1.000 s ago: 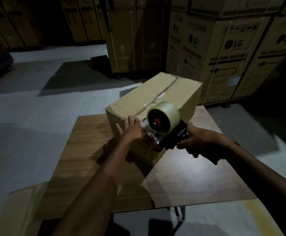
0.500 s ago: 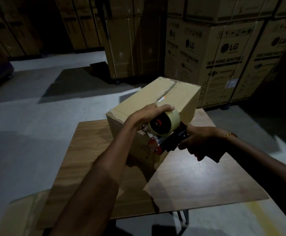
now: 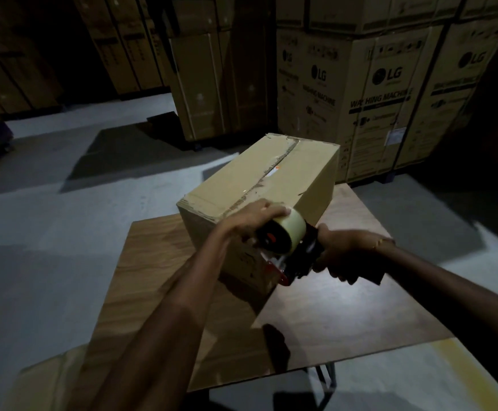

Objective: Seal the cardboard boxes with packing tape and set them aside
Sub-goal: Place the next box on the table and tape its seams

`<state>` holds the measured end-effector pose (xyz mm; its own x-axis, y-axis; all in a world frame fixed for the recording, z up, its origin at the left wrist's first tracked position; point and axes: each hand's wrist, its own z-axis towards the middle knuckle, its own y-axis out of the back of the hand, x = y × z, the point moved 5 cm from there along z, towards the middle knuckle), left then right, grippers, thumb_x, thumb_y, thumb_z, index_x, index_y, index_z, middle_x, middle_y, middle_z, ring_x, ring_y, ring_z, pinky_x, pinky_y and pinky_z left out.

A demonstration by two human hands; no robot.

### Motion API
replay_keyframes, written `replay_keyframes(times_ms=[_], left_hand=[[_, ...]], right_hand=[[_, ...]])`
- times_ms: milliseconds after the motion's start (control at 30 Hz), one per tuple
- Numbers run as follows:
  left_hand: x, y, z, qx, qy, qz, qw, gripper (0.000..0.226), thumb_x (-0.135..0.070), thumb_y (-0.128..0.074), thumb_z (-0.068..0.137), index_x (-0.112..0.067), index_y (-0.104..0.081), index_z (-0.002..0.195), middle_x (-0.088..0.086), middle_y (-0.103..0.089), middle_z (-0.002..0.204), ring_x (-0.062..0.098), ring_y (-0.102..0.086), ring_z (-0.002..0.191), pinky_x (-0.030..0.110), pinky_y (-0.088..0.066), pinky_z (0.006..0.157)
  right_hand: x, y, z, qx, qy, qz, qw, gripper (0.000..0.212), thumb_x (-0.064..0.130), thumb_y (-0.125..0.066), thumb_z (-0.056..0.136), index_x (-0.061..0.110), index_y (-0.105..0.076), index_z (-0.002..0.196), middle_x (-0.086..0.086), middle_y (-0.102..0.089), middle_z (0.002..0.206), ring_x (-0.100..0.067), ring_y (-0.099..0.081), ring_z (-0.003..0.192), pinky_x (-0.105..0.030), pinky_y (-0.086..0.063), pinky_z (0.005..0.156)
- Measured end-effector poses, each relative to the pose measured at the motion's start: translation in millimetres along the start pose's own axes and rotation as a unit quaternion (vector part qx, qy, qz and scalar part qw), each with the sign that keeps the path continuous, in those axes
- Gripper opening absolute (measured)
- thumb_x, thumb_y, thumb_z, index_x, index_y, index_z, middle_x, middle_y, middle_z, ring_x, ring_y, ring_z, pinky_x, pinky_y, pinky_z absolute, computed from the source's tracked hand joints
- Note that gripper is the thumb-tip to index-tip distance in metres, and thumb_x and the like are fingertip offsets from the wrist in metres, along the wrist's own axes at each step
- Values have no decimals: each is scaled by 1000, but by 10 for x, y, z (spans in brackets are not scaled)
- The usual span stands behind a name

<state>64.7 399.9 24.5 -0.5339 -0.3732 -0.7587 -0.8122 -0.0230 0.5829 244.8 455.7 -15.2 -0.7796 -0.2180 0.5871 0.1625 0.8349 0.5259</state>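
Big boxes stand in the dark room behind a wooden table. One cardboard box sits on it. At its near edge is the tape gun — the right hand grips its handle, and the left hand curls over the tape roll.

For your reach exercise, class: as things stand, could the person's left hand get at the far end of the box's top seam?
Probably yes. The left hand rests on the tape roll at the cardboard box's near edge, and nothing lies on the seam between there and the far end. It would first have to let go of the roll.
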Motion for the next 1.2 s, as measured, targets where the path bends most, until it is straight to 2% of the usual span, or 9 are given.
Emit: replay_keyframes(times_ms=[167, 300, 367, 467, 533, 700, 1000, 1133, 1200], left_hand=[[34, -161, 89, 26, -31, 34, 999, 65, -57, -67, 88, -24, -46, 140, 8, -55, 133, 23, -63, 107, 39, -60, 83], [62, -324, 22, 46, -44, 11, 998, 70, -51, -79, 80, -33, -45, 139, 4, -56, 132, 25, -65, 107, 45, -59, 91], [122, -500, 23, 59, -56, 23, 996, 84, -40, -82, 81, -33, -36, 151, 6, -50, 144, 25, -61, 113, 39, -57, 93], [324, -827, 64, 97, -59, -9, 994, 103, -21, -86, 80, -31, -21, 160, 9, -43, 152, 19, -59, 109, 23, -56, 78], [520, -1045, 101, 123, -47, -20, 991, 112, -16, -88, 75, -33, -18, 161, 9, -41, 156, 22, -55, 121, 26, -55, 85], [948, -1458, 232, 122, -32, 4, 992, 120, -18, -93, 68, -36, -18, 160, 4, -37, 160, 23, -42, 141, 45, -44, 111], [1234, -1655, 577, 81, -77, 107, 988, 126, -21, -87, 66, -36, -6, 161, -4, -17, 168, 23, -25, 151, 49, -43, 112], [1219, -1652, 726, 93, -76, 112, 986, 134, -11, -89, 69, -40, 4, 160, -10, -6, 169, 27, -21, 152, 46, -58, 94], [1193, -1670, 769, 99, -91, 134, 982, 136, -13, -90, 70, -40, 8, 159, -9, -1, 170, 26, -17, 154, 48, -47, 109]], right_hand=[[-245, -74, 25, -89, 66, -34, 993, 46, 18, -62, 99, 26, -22, 120, -20, -68, 94, -22, -54, 57, -33, -51, 48], [-534, -93, 2, -137, 91, -7, 986, 49, 18, -68, 92, 23, -29, 120, -16, -67, 89, -23, -51, 58, -32, -48, 47], [-721, -145, -3, -131, 84, 15, 988, 54, 14, -70, 90, 29, -29, 122, -14, -66, 89, -21, -51, 58, -32, -49, 50], [-998, -249, 6, -131, 60, 26, 989, 63, 11, -66, 91, 36, -25, 131, -8, -66, 83, -17, -54, 59, -32, -53, 58], [-1155, -358, 31, -128, 46, 12, 991, 67, 11, -64, 91, 37, -22, 136, 1, -67, 80, -14, -61, 63, -34, -55, 65], [-1470, -640, 205, -142, 18, -30, 989, 86, 10, -63, 88, 33, -9, 151, -6, -66, 85, -27, -67, 76, -46, -55, 73], [-1677, -866, 463, -240, 14, -13, 971, 92, 16, -70, 92, 26, -6, 157, -4, -70, 102, -18, -63, 74, -29, -47, 63], [-1712, -851, 513, -248, 20, -12, 969, 90, 13, -66, 94, 25, -5, 158, -5, -71, 116, -20, -68, 84, -30, -52, 70], [-1749, -831, 508, -254, 12, -16, 967, 83, 14, -63, 97, 21, -8, 159, -6, -69, 127, -24, -71, 96, -29, -52, 75]])
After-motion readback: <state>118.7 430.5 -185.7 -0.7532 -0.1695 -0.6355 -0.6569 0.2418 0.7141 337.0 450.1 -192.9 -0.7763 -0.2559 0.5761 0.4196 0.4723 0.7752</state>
